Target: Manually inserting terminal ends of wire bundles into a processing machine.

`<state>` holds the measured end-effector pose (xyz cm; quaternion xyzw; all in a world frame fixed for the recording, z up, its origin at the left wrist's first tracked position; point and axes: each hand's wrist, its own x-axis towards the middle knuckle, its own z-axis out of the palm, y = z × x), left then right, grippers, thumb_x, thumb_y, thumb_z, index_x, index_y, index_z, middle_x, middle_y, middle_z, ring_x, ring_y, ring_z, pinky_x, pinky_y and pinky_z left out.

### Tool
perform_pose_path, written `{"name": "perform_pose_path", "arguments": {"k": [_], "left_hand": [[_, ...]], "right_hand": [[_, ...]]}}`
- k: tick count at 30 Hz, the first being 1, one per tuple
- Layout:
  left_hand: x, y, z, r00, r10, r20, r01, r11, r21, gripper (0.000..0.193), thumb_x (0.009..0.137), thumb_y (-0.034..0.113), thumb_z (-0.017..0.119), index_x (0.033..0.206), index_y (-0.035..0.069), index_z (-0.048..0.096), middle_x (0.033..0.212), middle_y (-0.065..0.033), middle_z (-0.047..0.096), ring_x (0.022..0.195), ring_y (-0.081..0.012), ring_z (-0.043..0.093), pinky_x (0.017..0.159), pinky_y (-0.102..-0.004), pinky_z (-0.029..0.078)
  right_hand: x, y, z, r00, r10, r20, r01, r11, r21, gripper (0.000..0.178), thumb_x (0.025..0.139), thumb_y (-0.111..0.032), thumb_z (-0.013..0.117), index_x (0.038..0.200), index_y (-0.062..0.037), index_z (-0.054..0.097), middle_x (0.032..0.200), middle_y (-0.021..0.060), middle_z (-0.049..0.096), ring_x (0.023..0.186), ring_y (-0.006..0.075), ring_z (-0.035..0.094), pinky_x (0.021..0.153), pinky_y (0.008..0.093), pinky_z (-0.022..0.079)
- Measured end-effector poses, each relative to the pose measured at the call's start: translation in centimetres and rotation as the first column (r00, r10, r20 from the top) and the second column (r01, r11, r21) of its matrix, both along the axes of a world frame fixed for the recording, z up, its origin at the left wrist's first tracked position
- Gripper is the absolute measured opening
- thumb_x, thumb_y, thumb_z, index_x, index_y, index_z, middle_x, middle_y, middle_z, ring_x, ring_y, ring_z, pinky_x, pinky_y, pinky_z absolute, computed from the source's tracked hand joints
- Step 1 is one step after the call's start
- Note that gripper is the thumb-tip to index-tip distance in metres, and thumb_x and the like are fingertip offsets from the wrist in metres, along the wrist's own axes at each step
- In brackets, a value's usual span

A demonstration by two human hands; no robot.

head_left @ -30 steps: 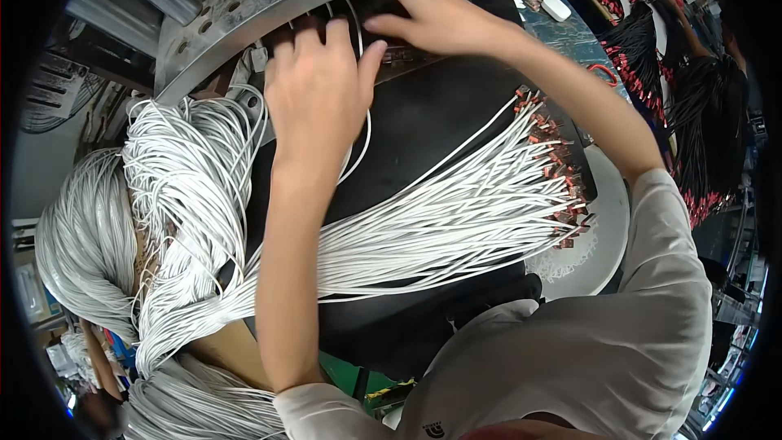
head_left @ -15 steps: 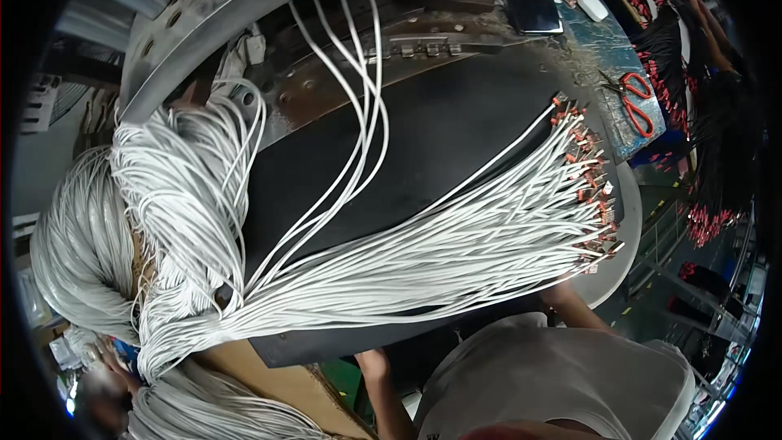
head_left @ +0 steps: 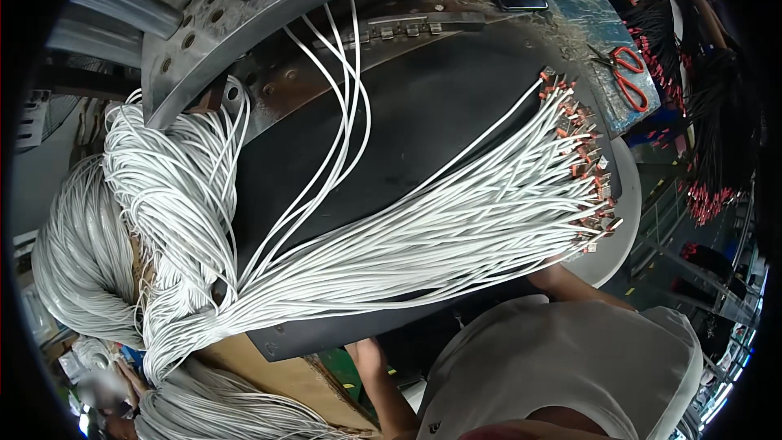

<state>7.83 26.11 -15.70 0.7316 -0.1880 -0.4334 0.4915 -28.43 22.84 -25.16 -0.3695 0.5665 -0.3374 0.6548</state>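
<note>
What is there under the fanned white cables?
Under the white cables lies a black mat, showing on both sides of them; whatever else they cover cannot be seen.

1. Can read no words or numbers.
2. Can see unreadable dark marks point(head_left: 34, 97) on a pale sheet point(head_left: 32, 126) toward half past nine.
3. Can see an illegible mark point(head_left: 434, 428) on the grey shirt point(head_left: 562, 358) near six o'clock.
</note>
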Motion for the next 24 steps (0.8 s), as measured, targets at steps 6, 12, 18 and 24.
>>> {"name": "perform_pose_path", "arguments": {"k": [6,12,18,24], "left_hand": [[0.1,-3.5,9.6,0.883,-0.394,-0.253,0.457,0.846,0.276,0.033,0.103,0.022,0.052,0.111,-0.007,0.067,0.106,-0.0163,0.071,0.091,-0.0182,0.068,0.072,-0.0276,0.055],[-3.8,-19.0,17.9,0.297,-0.457,0.839,0.869,0.494,-0.039,0.023,0.086,0.001,0.063,0.107,-0.004,0.07,0.101,-0.0169,0.072,0.094,-0.0291,0.069,0.084,-0.0321,0.054],[4.0,-26.2,14.0,-0.065,-0.32,0.945,0.777,0.578,0.249,0.023,0.084,0.0,0.062,0.105,-0.006,0.067,0.106,-0.0162,0.068,0.101,-0.0343,0.065,0.089,-0.0421,0.051],[2.8,-22.2,18.0,-0.019,-0.641,0.767,0.908,0.31,0.282,0.019,0.084,0.003,0.065,0.102,-0.004,0.068,0.098,-0.0145,0.065,0.091,-0.0338,0.064,0.082,-0.0437,0.052]], "right_hand": [[4.5,-6.6,11.6,0.817,0.557,0.148,-0.569,0.736,0.366,0.039,0.1,-0.025,0.058,0.132,-0.0024,0.053,0.131,0.0081,0.058,0.119,0.0212,0.055,0.098,0.0357,0.047],[8.5,-12.0,24.1,0.384,0.898,-0.215,-0.64,0.091,-0.763,0.028,0.094,-0.018,0.065,0.117,-0.0025,0.062,0.11,0.0105,0.06,0.089,0.0228,0.061,0.077,0.0359,0.051],[4.7,-12.9,31.8,0.937,-0.159,-0.311,-0.347,-0.315,-0.883,0.016,0.09,-0.009,0.058,0.102,-0.0056,0.067,0.093,0.0058,0.062,0.071,0.0118,0.057,0.066,0.0264,0.048],[-14.6,-6.8,34.7,0.975,-0.012,-0.222,-0.203,-0.452,-0.868,0.018,0.091,-0.015,0.059,0.106,-0.007,0.066,0.1,0.0053,0.062,0.079,0.013,0.057,0.074,0.0283,0.047]]}}
